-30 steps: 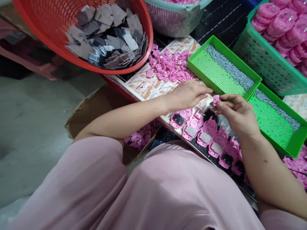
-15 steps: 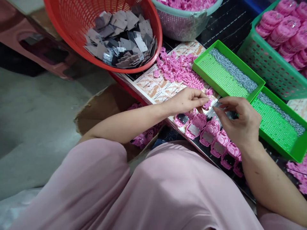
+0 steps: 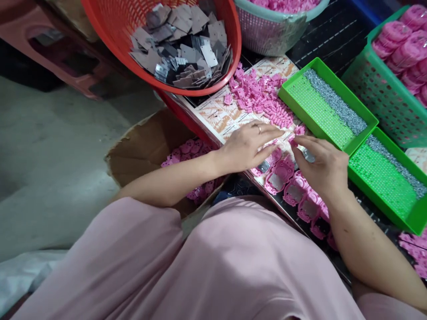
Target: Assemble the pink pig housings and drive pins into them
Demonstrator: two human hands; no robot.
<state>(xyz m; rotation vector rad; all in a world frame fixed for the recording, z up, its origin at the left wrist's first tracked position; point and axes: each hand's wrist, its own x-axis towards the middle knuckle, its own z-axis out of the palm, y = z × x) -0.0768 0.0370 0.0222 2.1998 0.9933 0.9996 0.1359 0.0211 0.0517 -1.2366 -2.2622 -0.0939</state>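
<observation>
The right hand has its thumb and forefinger close together at a small pink piece, which sits right by their tips; whether they pinch it, I cannot tell. The left hand has thumb and fingers apart, fingertips just short of that piece, near the pink casings along the table.

Surroundings of the bench, left side and far edge.
A pink stool stood on grey floor at upper left; an open cardboard box was beside the table; whitish sheeting lay at lower left. A red basket stood beside a pale green basket. A darker green basket stood at right, near a blue object, unidentified.
</observation>
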